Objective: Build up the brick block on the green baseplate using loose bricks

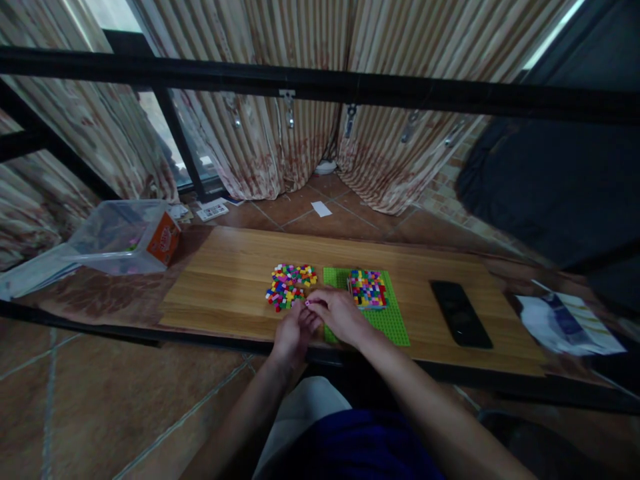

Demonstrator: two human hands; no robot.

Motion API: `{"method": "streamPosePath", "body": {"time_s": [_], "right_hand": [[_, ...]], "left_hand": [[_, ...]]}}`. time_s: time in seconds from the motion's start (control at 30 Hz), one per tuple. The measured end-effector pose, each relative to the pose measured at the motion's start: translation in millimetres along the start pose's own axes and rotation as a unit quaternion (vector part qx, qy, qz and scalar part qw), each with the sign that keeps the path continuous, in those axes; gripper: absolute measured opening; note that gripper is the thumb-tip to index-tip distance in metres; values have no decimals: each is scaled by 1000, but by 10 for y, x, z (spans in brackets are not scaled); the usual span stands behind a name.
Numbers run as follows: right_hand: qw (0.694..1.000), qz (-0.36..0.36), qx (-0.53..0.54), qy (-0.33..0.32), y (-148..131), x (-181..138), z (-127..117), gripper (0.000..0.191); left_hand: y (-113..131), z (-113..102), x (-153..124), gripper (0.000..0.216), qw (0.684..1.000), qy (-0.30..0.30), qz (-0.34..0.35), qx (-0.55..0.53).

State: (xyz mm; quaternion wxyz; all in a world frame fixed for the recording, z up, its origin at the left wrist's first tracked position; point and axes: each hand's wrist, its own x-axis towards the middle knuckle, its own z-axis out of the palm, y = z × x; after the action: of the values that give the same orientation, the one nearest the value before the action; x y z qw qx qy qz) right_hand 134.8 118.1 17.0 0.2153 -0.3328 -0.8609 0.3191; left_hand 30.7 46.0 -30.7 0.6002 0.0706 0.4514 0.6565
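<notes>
My right hand [341,315] pinches a small pink toy brick [308,304] between thumb and forefinger. Close beside it, my left hand [294,331] is turned partly palm up with its fingers curled; whatever lies in them is hidden. Just beyond the hands spreads a loose pile of small coloured bricks [289,285]. To the right lies a green studded baseplate [397,327], its left part partly covered by my right hand. On it sits a block of tightly packed multicoloured bricks [369,288].
A wooden board [225,267] carries these things. A black phone [461,313] lies at right, and papers with a plastic wrapper [570,323] farther right. At left stands a clear plastic bin [117,243] with an orange label. A dark metal bar [320,79] crosses before the curtains.
</notes>
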Motion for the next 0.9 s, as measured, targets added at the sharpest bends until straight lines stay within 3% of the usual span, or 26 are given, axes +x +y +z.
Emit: {"method": "streamPosePath", "body": {"time_s": [0.13, 0.27, 0.43, 0.6, 0.73, 0.9], "right_hand": [[999, 11, 46, 7, 5, -155, -25, 24], [980, 54, 172, 80, 131, -279, -65, 17], [898, 134, 382, 174, 293, -432, -212, 9], [821, 171, 483, 251, 366, -531, -414, 17], [758, 179, 567, 268, 379, -577, -492, 23], [733, 177, 587, 296, 485, -583, -482, 25]], "left_hand": [[44, 75, -8, 16, 997, -8, -39, -71], [38, 127, 1, 11, 996, -7, -41, -75], [12, 118, 49, 17, 999, -32, -11, -10], [-28, 70, 97, 29, 997, -37, 2, 69], [-25, 61, 111, 41, 994, -34, 3, 102], [-6, 62, 114, 45, 991, -38, -3, 125]]}}
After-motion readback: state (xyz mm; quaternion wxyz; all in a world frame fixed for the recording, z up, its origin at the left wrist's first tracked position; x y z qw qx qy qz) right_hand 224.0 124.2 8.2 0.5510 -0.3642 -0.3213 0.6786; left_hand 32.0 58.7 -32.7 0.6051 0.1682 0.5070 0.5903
